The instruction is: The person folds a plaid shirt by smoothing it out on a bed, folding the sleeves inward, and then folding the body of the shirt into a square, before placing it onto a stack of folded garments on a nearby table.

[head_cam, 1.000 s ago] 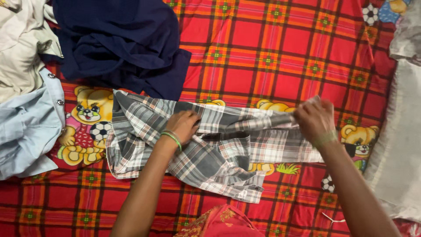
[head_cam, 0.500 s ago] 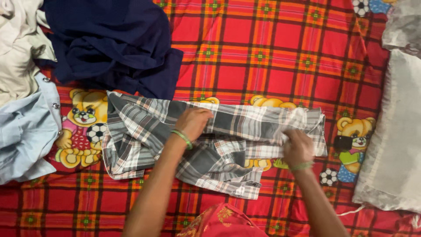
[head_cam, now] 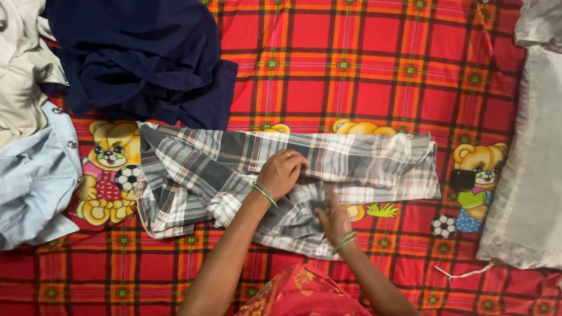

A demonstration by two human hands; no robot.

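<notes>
Nearest to us we see a fold of red patterned cloth [head_cam: 304,295] at the bottom edge, and our two forearms reaching up from it. Our right hand [head_cam: 333,219] is closed, bunching the lower edge of the grey plaid shirt [head_cam: 234,169] between its fingers. Our left hand [head_cam: 282,172], a green bangle at the wrist, lies on the middle of the same shirt with fingers curled loosely, pressing the fabric down rather than gripping it. The shirt lies spread crosswise over the red checked bedsheet [head_cam: 363,70] printed with teddy bears. To the left, a pale blue shirt [head_cam: 35,175] rests just beside it, with a cream garment [head_cam: 20,70] above that. A dark navy garment [head_cam: 140,58] is heaped at the far left, its hem touching the plaid shirt's upper edge. A grey satin pillow [head_cam: 530,164] lies along the right side
</notes>
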